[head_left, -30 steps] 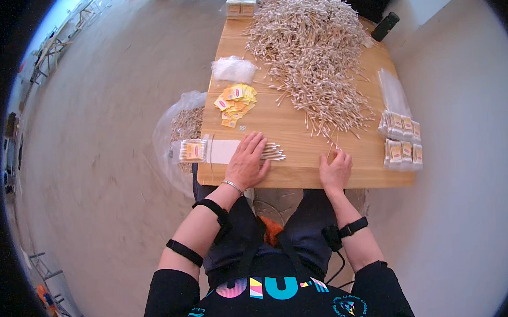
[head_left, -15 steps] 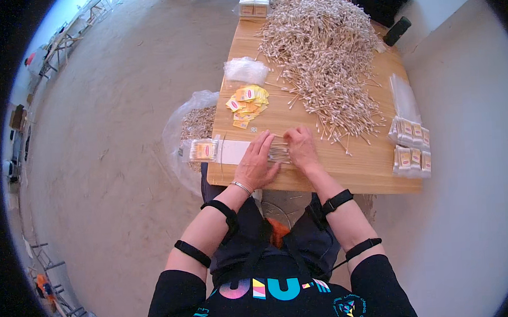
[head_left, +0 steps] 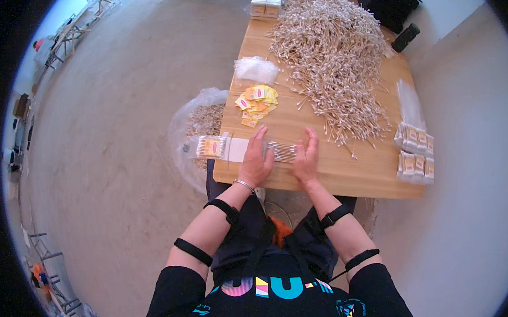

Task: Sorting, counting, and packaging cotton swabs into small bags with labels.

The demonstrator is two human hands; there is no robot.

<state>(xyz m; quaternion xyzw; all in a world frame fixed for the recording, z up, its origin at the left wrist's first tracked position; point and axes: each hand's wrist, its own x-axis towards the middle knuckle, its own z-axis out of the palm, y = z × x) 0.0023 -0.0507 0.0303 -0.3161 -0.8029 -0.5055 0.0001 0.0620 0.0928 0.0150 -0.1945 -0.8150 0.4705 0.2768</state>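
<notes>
A neat row of cotton swabs [head_left: 282, 152] lies on the wooden table [head_left: 347, 179] between my two hands. My left hand [head_left: 256, 160] stands on edge at the row's left end, fingers stretched out. Facing it, my right hand [head_left: 306, 157] is held the same way at the right end, with its fingers straight. Both palms are close against the swab tips; whether they press on them I cannot tell. Left of my left hand lies a white card strip [head_left: 238, 150]. Beside it is a clear bag of swabs with an orange label [head_left: 211, 146], at the table's left edge.
A large heap of loose swabs [head_left: 335, 56] covers the table's far part. Yellow label cards [head_left: 257, 105] and clear empty bags [head_left: 257, 70] lie at the left. Filled packs [head_left: 415, 150] sit at the right edge. A plastic sack of swabs [head_left: 203, 122] stands left of the table.
My right hand has gone from bent fingers over the swabs to upright and straight at their right end. My left hand has turned on edge, uncovering the row.
</notes>
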